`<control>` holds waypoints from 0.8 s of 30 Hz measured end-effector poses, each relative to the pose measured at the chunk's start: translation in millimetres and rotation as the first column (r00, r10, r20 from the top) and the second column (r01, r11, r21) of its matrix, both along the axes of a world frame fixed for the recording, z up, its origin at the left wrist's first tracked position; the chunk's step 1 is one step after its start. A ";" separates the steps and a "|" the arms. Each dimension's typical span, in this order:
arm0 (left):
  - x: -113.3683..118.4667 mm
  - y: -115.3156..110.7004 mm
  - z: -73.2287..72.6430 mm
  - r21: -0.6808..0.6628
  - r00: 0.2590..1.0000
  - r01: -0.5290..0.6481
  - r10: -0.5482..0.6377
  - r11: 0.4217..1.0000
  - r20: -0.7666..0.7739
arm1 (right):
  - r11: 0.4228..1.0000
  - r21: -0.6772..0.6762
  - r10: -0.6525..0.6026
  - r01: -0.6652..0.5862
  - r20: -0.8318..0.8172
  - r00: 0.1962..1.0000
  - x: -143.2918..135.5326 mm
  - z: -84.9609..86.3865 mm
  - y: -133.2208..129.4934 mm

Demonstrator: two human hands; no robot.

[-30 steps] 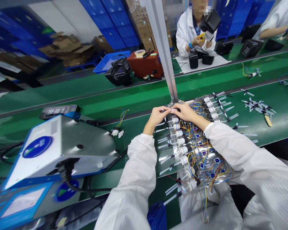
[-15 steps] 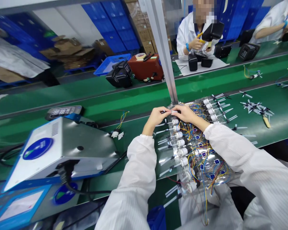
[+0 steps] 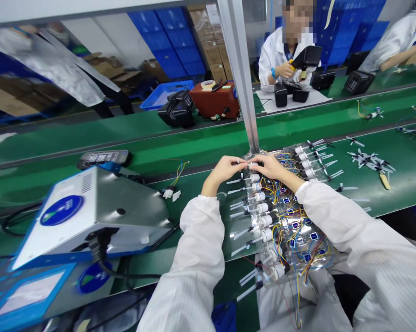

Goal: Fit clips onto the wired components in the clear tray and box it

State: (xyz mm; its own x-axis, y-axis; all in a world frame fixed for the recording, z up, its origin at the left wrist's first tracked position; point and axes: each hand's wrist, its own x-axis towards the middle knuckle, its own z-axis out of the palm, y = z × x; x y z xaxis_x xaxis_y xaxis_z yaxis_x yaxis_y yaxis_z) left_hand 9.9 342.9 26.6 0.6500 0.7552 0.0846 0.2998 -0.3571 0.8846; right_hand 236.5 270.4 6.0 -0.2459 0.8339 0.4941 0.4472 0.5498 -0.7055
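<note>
At the far end of a clear tray [image 3: 327,258] on the green worktop [image 3: 201,184], left hand [image 3: 223,169] and right hand [image 3: 268,166] pinch one small white part [image 3: 251,162] between fingertips — tray holds rows of white cylinders [image 3: 263,207] with coloured wires [image 3: 284,226], blue crate [image 3: 159,94] beyond.

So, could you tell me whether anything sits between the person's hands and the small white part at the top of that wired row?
Nothing visible does. The left hand and right hand already meet at the small white part, fingertips pinching it from either side.
</note>
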 end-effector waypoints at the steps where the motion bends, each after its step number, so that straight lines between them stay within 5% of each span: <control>1: -1.2 0.1 1.0 0.014 1.000 -0.002 0.002 1.000 -0.021 | 1.000 -0.002 0.000 0.000 0.004 1.000 0.2 -0.3 0.3; 11: 2.1 0.3 -4.0 0.163 0.980 0.066 -0.033 0.984 -0.195 | 0.999 0.049 -0.019 0.004 0.308 0.951 -1.9 -4.7 1.3; 16: 0.1 0.9 1.3 0.345 0.948 0.128 -0.013 0.930 -0.319 | 0.964 0.259 -0.122 -0.063 0.638 0.761 12.3 45.7 -14.4; 18: -0.8 -1.2 5.6 0.362 0.934 0.156 -0.017 0.919 -0.358 | 0.938 0.343 -0.258 0.038 0.624 0.737 51.7 75.3 -22.4; 20: -2.6 -3.8 9.8 0.302 0.915 0.169 -0.035 0.938 -0.403 | 0.882 0.384 -0.456 0.271 0.558 0.693 113.8 98.2 -34.4; 22: -5.9 -5.4 13.8 0.238 0.898 0.150 -0.032 0.960 -0.439 | 0.779 0.326 -0.612 0.535 0.577 0.541 185.6 107.0 -53.9; 24: -10.2 -6.1 17.8 0.222 0.895 0.107 0.003 0.969 -0.446 | 0.651 0.172 -0.581 0.739 0.739 0.340 249.1 99.4 -81.9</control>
